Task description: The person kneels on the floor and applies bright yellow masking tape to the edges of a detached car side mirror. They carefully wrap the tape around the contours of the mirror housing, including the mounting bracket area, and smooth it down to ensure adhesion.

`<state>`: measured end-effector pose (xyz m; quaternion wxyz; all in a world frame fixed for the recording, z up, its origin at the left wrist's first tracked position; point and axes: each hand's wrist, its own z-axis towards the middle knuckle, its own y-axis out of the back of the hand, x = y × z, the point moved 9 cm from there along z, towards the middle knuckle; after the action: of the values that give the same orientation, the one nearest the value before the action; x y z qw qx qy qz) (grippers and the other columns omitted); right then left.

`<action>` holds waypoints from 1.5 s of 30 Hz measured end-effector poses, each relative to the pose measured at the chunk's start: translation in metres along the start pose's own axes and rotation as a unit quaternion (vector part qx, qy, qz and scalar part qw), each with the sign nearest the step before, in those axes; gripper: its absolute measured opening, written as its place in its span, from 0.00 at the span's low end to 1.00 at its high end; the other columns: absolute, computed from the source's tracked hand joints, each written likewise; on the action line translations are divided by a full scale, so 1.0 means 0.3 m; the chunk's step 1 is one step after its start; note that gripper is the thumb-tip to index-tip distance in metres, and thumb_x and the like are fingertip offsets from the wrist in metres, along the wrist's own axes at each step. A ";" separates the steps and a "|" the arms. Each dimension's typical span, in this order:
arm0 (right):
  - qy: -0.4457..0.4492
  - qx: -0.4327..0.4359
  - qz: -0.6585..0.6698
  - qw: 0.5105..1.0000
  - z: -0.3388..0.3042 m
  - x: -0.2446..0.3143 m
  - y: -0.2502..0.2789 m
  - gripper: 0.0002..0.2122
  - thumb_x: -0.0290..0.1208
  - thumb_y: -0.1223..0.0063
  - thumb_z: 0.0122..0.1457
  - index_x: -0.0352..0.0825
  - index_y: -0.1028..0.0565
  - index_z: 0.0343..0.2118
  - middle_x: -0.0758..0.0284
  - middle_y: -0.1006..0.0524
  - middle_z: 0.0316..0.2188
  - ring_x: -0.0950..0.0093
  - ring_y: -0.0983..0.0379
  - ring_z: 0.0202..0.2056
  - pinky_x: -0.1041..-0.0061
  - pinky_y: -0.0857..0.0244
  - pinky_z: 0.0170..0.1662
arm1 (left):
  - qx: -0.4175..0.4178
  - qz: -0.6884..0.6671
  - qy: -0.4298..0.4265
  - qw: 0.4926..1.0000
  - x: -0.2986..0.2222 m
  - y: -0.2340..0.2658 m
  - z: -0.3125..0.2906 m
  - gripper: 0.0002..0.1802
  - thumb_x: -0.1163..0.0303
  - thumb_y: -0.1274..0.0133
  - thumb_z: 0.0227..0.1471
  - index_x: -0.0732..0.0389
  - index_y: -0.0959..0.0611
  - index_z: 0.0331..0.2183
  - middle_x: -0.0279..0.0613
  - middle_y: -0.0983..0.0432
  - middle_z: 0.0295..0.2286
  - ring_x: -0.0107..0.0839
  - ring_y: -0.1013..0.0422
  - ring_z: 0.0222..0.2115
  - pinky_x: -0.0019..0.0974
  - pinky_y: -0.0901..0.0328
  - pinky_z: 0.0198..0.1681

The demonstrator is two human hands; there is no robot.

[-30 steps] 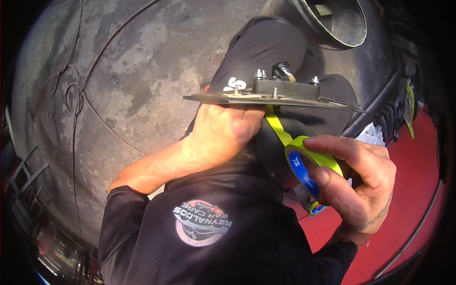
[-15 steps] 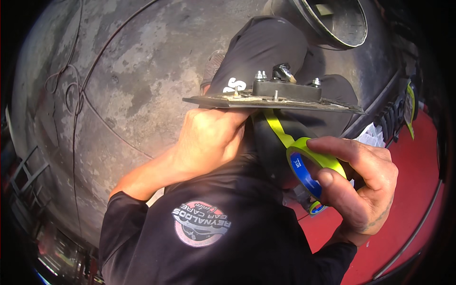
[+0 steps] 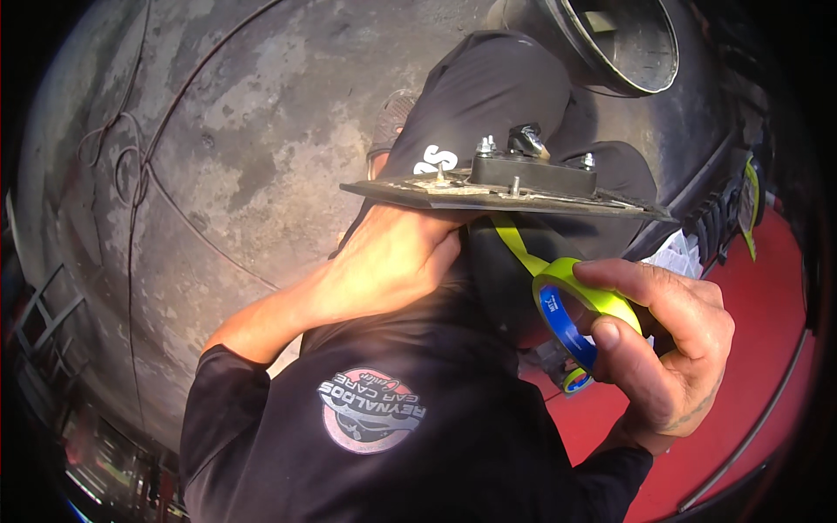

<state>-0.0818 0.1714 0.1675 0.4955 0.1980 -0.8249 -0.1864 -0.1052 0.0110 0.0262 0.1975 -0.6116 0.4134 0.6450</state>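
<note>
Two-handed: touching blk panel, mid-scene, w/ L hand at near edge, can't tell finger spread; pinching yellow-grn tape roll btwn thumb & fingers of R hand, near right of panel, w/ strip out toward panel.

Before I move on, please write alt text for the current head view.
A person's right-hand grip holds a roll of yellow-green tape, its strip running up to a dark panel fitted with a black block and bolts. The left-hand grip is partly hidden behind the panel's edge. Cord lies on the grey floor at left.
</note>
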 end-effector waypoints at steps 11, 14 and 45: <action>-0.040 -0.016 -0.059 0.997 0.021 0.026 -0.005 0.19 0.34 0.38 0.49 0.24 0.14 0.40 0.64 0.18 0.19 0.79 0.25 0.16 0.81 0.35 0.25 | -0.040 0.028 -0.057 0.997 0.009 -0.010 -0.013 0.23 0.79 0.46 0.51 0.70 0.15 0.51 0.64 0.20 0.47 0.63 0.26 0.51 0.57 0.32 0.57; 0.074 -0.027 -0.126 0.989 0.038 0.052 -0.008 0.18 0.35 0.37 0.49 0.25 0.14 0.39 0.64 0.18 0.19 0.78 0.24 0.18 0.81 0.34 0.27 | -0.034 0.035 -0.041 0.998 0.017 -0.006 -0.016 0.24 0.78 0.45 0.51 0.68 0.15 0.52 0.63 0.20 0.49 0.62 0.25 0.52 0.56 0.31 0.58; 0.185 0.132 -0.147 0.963 -0.012 0.102 -0.051 0.14 0.15 0.41 0.51 0.22 0.17 0.43 0.61 0.14 0.24 0.75 0.18 0.20 0.79 0.28 0.24 | -0.013 0.003 0.017 1.000 0.072 -0.008 -0.037 0.20 0.79 0.48 0.60 0.67 0.17 0.53 0.60 0.20 0.48 0.59 0.24 0.50 0.55 0.31 0.56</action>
<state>-0.0896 0.1423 0.1842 0.5761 0.4118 -0.6980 -0.1067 -0.1002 -0.0017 0.0060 0.1807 -0.6233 0.4105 0.6406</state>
